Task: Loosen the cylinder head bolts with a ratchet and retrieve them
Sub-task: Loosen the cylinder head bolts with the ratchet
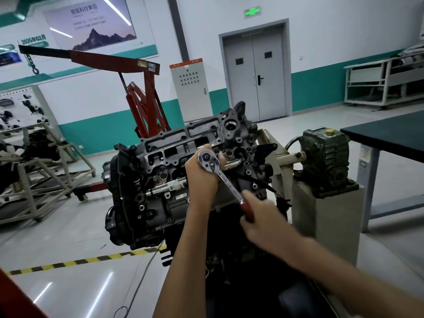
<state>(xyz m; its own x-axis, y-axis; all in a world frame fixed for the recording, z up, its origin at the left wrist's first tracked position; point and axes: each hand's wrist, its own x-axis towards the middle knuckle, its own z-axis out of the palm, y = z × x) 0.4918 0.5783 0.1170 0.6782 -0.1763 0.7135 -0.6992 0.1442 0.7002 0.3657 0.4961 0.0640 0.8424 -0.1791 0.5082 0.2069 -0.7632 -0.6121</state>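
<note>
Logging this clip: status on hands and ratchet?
Left hand holds ratchet head. Right hand grips its red handle. Ratchet set on cylinder head. Nothing in the way.

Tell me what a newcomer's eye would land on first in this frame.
The shiny chrome ratchet at centre, set on the grey cylinder head: the left hand wraps its head while the right hand, blurred, holds its red handle lower right. Behind, left of centre, a red engine hoist stands out against the white and teal wall.
</note>
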